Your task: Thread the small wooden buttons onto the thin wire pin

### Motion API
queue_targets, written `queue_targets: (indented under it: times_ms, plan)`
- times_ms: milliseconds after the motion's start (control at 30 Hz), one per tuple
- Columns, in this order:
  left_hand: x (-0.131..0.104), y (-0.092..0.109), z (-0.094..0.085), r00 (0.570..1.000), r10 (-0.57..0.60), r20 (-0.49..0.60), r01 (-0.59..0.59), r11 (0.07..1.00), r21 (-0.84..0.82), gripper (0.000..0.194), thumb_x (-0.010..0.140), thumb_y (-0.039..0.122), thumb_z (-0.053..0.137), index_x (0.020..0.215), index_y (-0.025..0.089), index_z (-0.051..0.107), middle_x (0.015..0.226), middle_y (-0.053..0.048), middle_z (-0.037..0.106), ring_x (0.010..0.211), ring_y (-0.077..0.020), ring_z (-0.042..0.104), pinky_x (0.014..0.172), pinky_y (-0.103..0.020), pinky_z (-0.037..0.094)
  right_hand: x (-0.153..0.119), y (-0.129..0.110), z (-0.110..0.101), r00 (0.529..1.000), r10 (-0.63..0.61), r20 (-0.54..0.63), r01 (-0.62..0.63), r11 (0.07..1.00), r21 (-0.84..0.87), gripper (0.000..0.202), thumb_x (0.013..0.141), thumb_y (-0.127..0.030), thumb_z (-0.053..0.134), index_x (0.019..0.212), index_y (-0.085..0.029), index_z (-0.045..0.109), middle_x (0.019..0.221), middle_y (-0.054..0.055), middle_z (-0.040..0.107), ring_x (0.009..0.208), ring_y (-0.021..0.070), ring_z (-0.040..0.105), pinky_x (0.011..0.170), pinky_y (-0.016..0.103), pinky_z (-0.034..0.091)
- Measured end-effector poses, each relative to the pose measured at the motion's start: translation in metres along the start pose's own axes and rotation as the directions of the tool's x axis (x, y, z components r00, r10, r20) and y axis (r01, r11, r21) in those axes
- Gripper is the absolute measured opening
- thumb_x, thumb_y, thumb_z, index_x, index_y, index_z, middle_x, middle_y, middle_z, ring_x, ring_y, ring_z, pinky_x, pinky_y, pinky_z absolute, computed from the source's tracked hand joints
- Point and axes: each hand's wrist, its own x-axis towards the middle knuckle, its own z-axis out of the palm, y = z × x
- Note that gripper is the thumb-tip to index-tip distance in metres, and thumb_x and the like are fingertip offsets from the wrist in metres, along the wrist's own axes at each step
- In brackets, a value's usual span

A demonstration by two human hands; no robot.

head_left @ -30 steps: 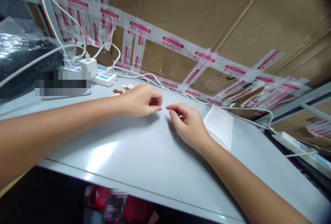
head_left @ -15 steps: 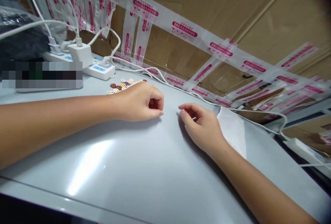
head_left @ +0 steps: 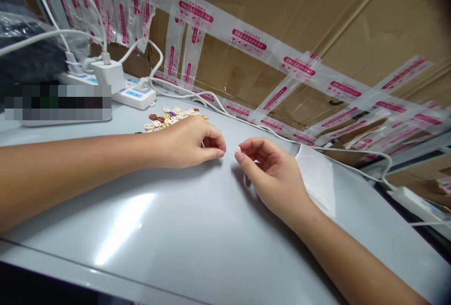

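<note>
Between the thumb and index finger of my right hand [head_left: 273, 171] is a small white button [head_left: 237, 149], held just above the table. Facing it across a narrow gap, my left hand [head_left: 195, 143] is closed in a pinch; whatever its fingertips may hold is too small to make out. Behind my left hand lies a pile of buttons [head_left: 165, 119] in cream, brown, yellow and purple, partly covered by the hand. A white paper-like sheet or bag [head_left: 319, 178] lies under and beside my right wrist.
A white power strip [head_left: 136, 98] with a charger [head_left: 110, 75] stands at the back left, next to a partly pixelated box [head_left: 66, 117]. White cables [head_left: 214, 98] run along the taped cardboard [head_left: 282, 18] behind the grey table [head_left: 197, 230]. Another white strip [head_left: 419, 204] sits at the right edge.
My right hand has moved slightly left and turned, and the white button now shows at its fingertips. My left hand stays pinched, shifted slightly right and down.
</note>
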Motion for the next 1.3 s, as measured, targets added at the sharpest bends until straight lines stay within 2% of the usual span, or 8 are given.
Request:
queue_targets:
  times_ms: [400,833,1033,1300]
  plan:
    - [-0.001,0.005,0.002,0.992,-0.096,0.084,0.105,0.988,-0.114,0.018,0.084,0.024,0.062,0.093,0.021,0.077,0.079,0.003,0.076,0.072,-0.0115,0.066,0.066,-0.022,0.046,-0.003,-0.003,0.003,1.0,-0.016,0.024,0.015,1.0,0.019,0.016,0.087,-0.038,0.07,0.096,-0.025,0.07,0.089,0.0,0.068,0.07,0.0122,0.06,0.058,0.026,0.05]
    - [-0.001,0.01,0.001,0.985,-0.115,0.132,0.133,0.982,-0.138,0.016,0.084,0.027,0.063,0.089,0.021,0.077,0.078,0.003,0.075,0.072,-0.0106,0.065,0.065,-0.021,0.046,-0.004,-0.006,0.005,0.998,0.008,0.057,-0.007,1.0,-0.008,0.014,0.085,-0.036,0.07,0.092,-0.023,0.071,0.084,0.001,0.07,0.068,0.0128,0.06,0.058,0.026,0.049]
    - [0.0,0.008,0.003,0.978,-0.126,0.167,0.169,0.947,-0.274,0.017,0.086,0.027,0.062,0.091,0.017,0.074,0.077,0.0,0.074,0.073,-0.0126,0.069,0.068,-0.022,0.051,-0.002,-0.005,0.005,0.994,0.072,0.078,-0.079,0.994,0.081,0.02,0.084,-0.038,0.072,0.097,-0.022,0.071,0.088,0.003,0.071,0.071,0.0141,0.06,0.06,0.028,0.049]
    - [0.0,0.008,0.001,0.977,-0.124,0.173,0.173,0.935,-0.309,0.018,0.087,0.031,0.062,0.09,0.018,0.075,0.076,-0.001,0.073,0.072,-0.013,0.068,0.066,-0.022,0.052,-0.002,-0.012,0.004,0.979,0.133,0.155,-0.167,0.959,0.229,0.018,0.08,-0.033,0.077,0.089,-0.02,0.067,0.078,0.0,0.071,0.066,0.0127,0.064,0.058,0.025,0.048]
